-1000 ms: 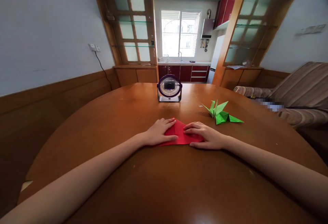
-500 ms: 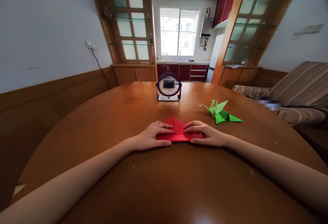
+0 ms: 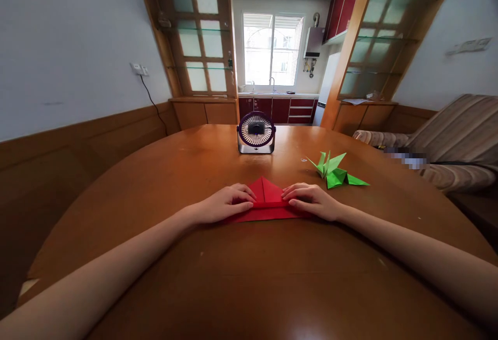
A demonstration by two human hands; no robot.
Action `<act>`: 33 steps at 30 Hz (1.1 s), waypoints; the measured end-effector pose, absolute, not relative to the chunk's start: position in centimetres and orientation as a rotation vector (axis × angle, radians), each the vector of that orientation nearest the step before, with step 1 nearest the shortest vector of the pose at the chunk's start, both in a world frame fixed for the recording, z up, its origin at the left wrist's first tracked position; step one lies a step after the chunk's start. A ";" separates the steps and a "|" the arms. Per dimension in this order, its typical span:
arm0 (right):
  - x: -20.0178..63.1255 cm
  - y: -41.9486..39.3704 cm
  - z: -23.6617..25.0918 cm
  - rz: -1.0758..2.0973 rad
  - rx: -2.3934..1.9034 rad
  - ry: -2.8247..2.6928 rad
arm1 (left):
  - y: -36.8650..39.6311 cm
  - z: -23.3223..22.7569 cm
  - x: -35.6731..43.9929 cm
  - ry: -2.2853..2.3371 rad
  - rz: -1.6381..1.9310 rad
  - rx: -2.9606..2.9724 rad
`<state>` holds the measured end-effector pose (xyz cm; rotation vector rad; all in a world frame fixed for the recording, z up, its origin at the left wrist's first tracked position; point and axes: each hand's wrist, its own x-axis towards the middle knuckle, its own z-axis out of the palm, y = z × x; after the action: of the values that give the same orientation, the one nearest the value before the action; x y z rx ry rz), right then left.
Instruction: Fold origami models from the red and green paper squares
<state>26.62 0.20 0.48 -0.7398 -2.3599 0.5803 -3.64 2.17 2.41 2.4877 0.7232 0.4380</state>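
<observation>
A red folded sheet of origami paper (image 3: 268, 213) lies on the wooden table in front of me. Its upper part rises to a point with a crease down the middle, and a narrow ridge crosses it above a flat lower strip. My left hand (image 3: 229, 202) grips the ridge at its left end, thumb below and fingers above. At the right end, my right hand (image 3: 311, 200) pinches the same ridge between thumb and fingers. The paper's outer corners are partly hidden under both hands.
A small purple desk fan (image 3: 256, 131) stands beyond the paper on the rounded wooden table (image 3: 249, 283). Green folded-paper pieces (image 3: 336, 174), one shaped like a crane, rest to the right of the fan. A striped armchair (image 3: 459, 137) is past the table's right edge.
The paper's near edge has come down flat toward me, showing a wide lower strip. Both thumbs have shifted up from the near edge to the ridge.
</observation>
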 end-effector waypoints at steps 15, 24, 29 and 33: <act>26.3 0.6 0.2 0.313 -1.037 -2.261 | 3.7 1.9 -4.8 1.041 0.513 2.458; 26.2 1.0 -0.3 0.161 -1.185 -2.278 | 3.7 1.7 -4.6 1.074 0.490 2.245; 26.0 1.2 -0.3 0.084 -1.215 -2.311 | 4.1 1.6 -4.7 1.060 0.580 2.435; 25.9 1.6 -0.3 0.057 -1.218 -2.328 | 3.7 1.7 -4.4 1.003 0.541 2.734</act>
<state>25.88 1.59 -0.35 -1.2179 -2.3282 0.0574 -4.36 3.71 1.73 2.7335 1.0031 0.5406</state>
